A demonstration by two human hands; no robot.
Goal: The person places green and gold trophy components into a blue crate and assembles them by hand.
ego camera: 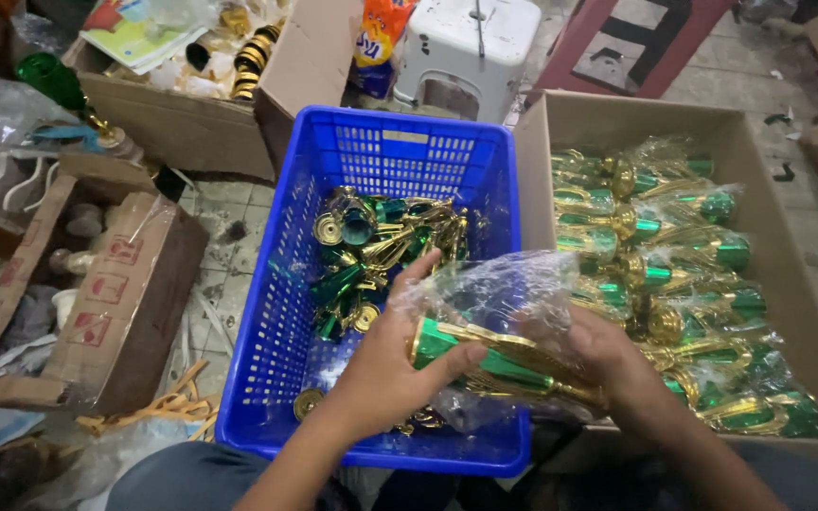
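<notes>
Head view — left hand (pixel 385 364) wraps the green end of a green-and-gold trophy piece (pixel 494 364), thumb across it, grip pinching the piece inside a clear plastic bag (pixel 499 298). Right hand (pixel 608 355) clasps the gold end through the same bag, fingers curled tight. Piece lies tilted, held over the near right corner of a blue plastic crate (pixel 276 312) holding loose green-and-gold parts (pixel 376 251). Just right — a cardboard box (pixel 788 274) packed with bagged trophies (pixel 665 274). More cartons (pixel 134 312) sit left on the tiled floor (pixel 229 246).
</notes>
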